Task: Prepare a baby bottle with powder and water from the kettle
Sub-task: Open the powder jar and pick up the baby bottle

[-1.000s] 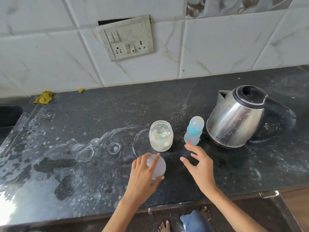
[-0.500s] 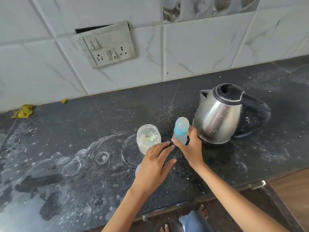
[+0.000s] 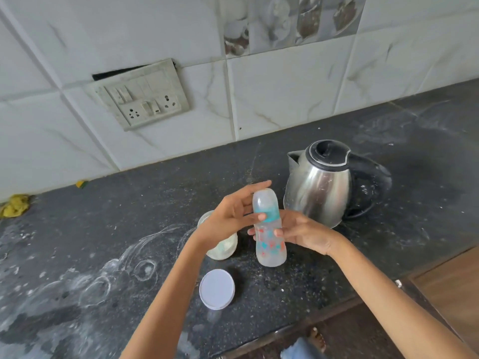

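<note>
Clear plastic baby bottle (image 3: 270, 244) with red and teal printed pattern, teal collar and translucent domed cap: held upright, slightly tilted, above the dark speckled stone surface (image 3: 324, 275); its base looks clear of the surface.

Right hand (image 3: 302, 233): fingers wrapped round the bottle's mid-body from behind, thumb tip on the front of the printed section. Grasping the bottle.

Left hand (image 3: 233, 216): reaches in from the left at cap level. Thumb tip on the teal collar, fingers curled behind the domed cap. Grasping the top of the bottle.

Small clear glass jar (image 3: 223, 248) holding pale powder: stands open on the surface just left of the bottle, partly hidden behind the left wrist.

Round white plastic lid (image 3: 217, 289): lies flat on the surface near the front edge, in front of the jar, apart from it.

Stainless steel electric kettle (image 3: 320, 187) with black lid and black handle: upright on the surface, behind and to the right of the bottle, lid closed, spout toward the wall.

White ring marks and powdery smears on the surface to the left. Crumpled yellow cloth (image 3: 14, 206) at far left against the white marbled wall tiles. Grubby white switch-and-socket plate (image 3: 141, 95) on the wall.
</note>
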Available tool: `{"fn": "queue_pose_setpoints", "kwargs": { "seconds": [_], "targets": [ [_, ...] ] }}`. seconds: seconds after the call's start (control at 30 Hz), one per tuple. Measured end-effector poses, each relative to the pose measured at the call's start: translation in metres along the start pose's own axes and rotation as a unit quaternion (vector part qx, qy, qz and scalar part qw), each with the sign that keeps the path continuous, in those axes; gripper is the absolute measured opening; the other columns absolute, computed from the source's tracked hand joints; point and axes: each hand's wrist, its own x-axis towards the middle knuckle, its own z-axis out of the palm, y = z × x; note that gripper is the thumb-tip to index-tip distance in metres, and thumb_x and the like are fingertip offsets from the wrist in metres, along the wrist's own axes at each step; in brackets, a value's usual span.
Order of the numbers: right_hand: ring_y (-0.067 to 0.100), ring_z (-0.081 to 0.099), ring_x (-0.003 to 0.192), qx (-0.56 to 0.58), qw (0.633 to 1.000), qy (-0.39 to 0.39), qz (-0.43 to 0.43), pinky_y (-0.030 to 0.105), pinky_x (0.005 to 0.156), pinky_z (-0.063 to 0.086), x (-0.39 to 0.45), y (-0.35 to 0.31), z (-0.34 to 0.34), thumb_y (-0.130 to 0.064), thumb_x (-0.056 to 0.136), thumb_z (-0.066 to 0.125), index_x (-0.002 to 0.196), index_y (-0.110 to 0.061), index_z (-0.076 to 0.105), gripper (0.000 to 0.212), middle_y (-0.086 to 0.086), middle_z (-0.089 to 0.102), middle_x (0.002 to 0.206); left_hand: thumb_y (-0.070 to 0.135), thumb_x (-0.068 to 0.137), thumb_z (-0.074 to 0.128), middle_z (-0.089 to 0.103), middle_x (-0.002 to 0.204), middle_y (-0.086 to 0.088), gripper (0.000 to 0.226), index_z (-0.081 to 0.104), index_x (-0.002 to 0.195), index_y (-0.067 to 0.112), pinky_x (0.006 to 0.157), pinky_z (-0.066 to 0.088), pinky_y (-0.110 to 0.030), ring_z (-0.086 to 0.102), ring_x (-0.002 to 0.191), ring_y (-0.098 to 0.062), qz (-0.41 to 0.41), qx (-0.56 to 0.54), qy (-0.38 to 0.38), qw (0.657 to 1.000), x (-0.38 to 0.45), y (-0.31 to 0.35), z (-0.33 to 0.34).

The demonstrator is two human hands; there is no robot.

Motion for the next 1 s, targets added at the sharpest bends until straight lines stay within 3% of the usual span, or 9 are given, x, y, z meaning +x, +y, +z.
{"fn": "queue_pose_setpoints", "kwargs": {
  "seconds": [0.2,0.3,0.37,0.47,0.53,0.6,0.7,0.87,1.0],
  "targets": [
    [0.028,0.062,0.118,-0.032,0.999,0.025,0.001,0.036,0.097,0.05,-0.005,0.007,0.007,0.001,0.085,0.065,0.129,-0.002,0.055,0.044,0.015,0.067,0.121,-0.004,0.086,0.062,0.06,0.122,-0.002,0.051,0.047,0.132,0.011,0.092,0.052,-0.032,0.06,0.109,-0.015,0.032,0.037,0.022,0.999,-0.004,-0.013,0.009],
    [0.02,0.066,0.112,-0.08,0.99,0.116,-0.003,0.032,0.091,0.054,0.001,0.015,0.019,0.007,0.078,0.074,0.126,-0.004,0.053,0.053,0.012,0.068,0.121,0.013,0.085,0.067,0.058,0.121,0.006,0.051,0.049,0.128,0.033,0.092,0.05,-0.033,0.057,0.108,-0.01,0.094,0.237,0.111,0.961,-0.005,-0.027,0.024],
    [0.01,0.068,0.105,-0.154,0.965,0.209,-0.028,0.026,0.084,0.052,0.009,0.022,0.026,0.002,0.069,0.084,0.114,-0.006,0.054,0.055,0.005,0.071,0.113,0.018,0.083,0.07,0.055,0.114,0.005,0.054,0.047,0.126,0.042,0.087,0.047,-0.026,0.053,0.102,-0.006,0.088,0.305,0.201,0.927,-0.008,-0.033,0.04],
    [-0.005,0.062,0.09,-0.256,0.908,0.326,-0.064,0.019,0.074,0.048,0.017,0.028,0.04,-0.015,0.062,0.09,0.101,-0.019,0.052,0.054,-0.012,0.066,0.097,0.02,0.083,0.071,0.049,0.11,0.003,0.055,0.046,0.128,0.04,0.082,0.044,-0.023,0.05,0.098,-0.008,0.084,0.33,0.305,0.889,-0.01,-0.037,0.056],
    [0.002,0.061,0.092,-0.305,0.871,0.38,-0.056,0.028,0.075,0.052,0.022,0.029,0.047,-0.032,0.059,0.086,0.102,-0.022,0.049,0.058,-0.015,0.062,0.097,0.024,0.084,0.07,0.047,0.111,0.003,0.053,0.045,0.128,0.037,0.081,0.045,-0.024,0.049,0.096,-0.01,0.088,0.338,0.357,0.866,-0.012,-0.036,0.059],
    [0.007,0.062,0.093,-0.297,0.86,0.411,-0.054,0.035,0.076,0.055,0.025,0.036,0.047,-0.044,0.053,0.082,0.101,-0.023,0.046,0.064,-0.014,0.061,0.098,0.026,0.084,0.07,0.044,0.112,0.006,0.051,0.044,0.128,0.035,0.082,0.04,-0.015,0.045,0.095,-0.004,0.089,0.323,0.39,0.858,-0.014,-0.032,0.058],
    [0.011,0.061,0.094,-0.27,0.858,0.429,-0.081,0.042,0.077,0.055,0.03,0.046,0.039,-0.054,0.047,0.079,0.102,-0.022,0.046,0.072,-0.007,0.061,0.099,0.021,0.083,0.072,0.047,0.116,0.009,0.051,0.045,0.125,0.033,0.087,0.034,-0.004,0.041,0.098,0.007,0.098,0.326,0.381,0.86,-0.022,-0.029,0.053],
    [0.01,0.059,0.091,-0.265,0.866,0.416,-0.088,0.044,0.079,0.052,0.038,0.052,0.03,-0.049,0.051,0.077,0.099,-0.019,0.045,0.065,-0.007,0.059,0.095,0.013,0.08,0.072,0.054,0.115,0.01,0.045,0.048,0.116,0.026,0.087,0.044,-0.028,0.052,0.106,-0.011,0.108,0.377,0.31,0.866,-0.053,-0.043,0.057],
    [0.015,0.058,0.105,-0.291,0.872,0.385,-0.08,0.04,0.089,0.051,0.034,0.057,0.02,-0.048,0.051,0.091,0.112,-0.02,0.047,0.08,-0.001,0.06,0.112,0.017,0.08,0.069,0.051,0.116,0.01,0.039,0.046,0.11,0.026,0.086,0.045,-0.03,0.051,0.107,-0.015,0.08,0.399,0.255,0.877,-0.073,-0.067,0.064]
  ]
}}
